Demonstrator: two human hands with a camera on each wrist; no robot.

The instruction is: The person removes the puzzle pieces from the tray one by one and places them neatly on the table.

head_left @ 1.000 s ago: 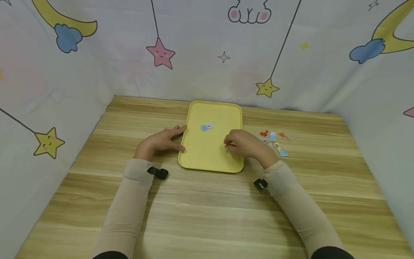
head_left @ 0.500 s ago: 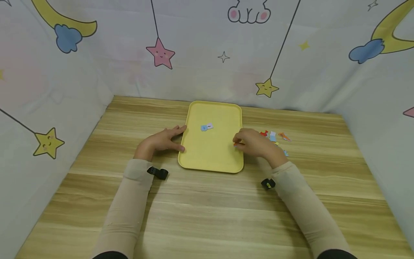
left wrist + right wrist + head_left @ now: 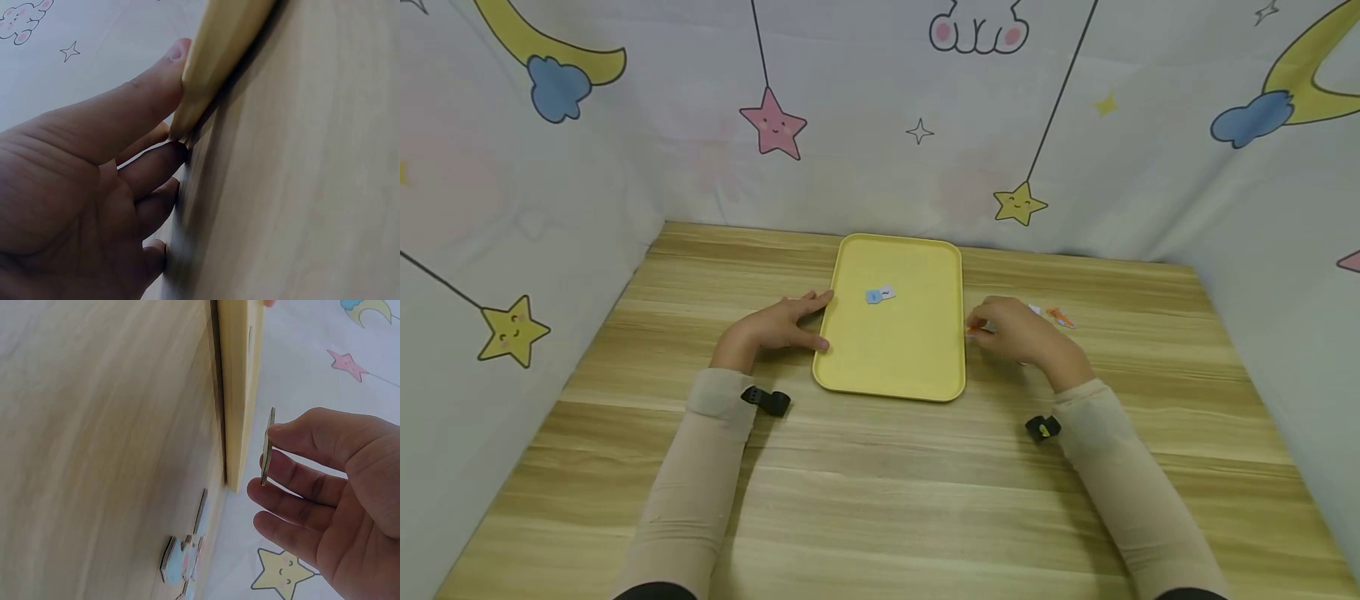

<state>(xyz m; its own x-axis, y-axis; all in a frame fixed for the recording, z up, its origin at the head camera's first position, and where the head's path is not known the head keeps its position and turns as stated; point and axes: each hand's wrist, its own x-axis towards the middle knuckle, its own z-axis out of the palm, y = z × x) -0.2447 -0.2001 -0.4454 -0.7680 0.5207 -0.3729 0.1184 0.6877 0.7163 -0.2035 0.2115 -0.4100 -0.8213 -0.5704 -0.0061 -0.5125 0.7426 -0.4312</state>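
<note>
My left hand (image 3: 775,325) lies along the left edge of a yellow tray (image 3: 902,350), thumb and fingertips touching its rim. In the left wrist view the thumb (image 3: 144,84) rests against the tray's side. Two small puzzle pieces, one light blue (image 3: 873,297) and one whitish (image 3: 887,292), sit side by side in the tray's upper left part. Just right of the tray, my right hand (image 3: 1018,329) pinches a thin puzzle piece (image 3: 268,447) between thumb and fingers. The right wrist view has that piece edge-on, held above the table; its printed face is mostly hidden.
Several loose pieces lie on the wooden table (image 3: 880,492) right of the tray, mostly behind the right hand. An orange piece (image 3: 1060,317) shows beyond it, and a light blue piece (image 3: 172,559) appears below in the right wrist view. A printed cloth (image 3: 865,183) hangs behind.
My right hand has moved right with the pinched piece, from over the tray to beyond its right rim, covering most loose pieces. The left hand and the two pieces in the tray stay put.
</note>
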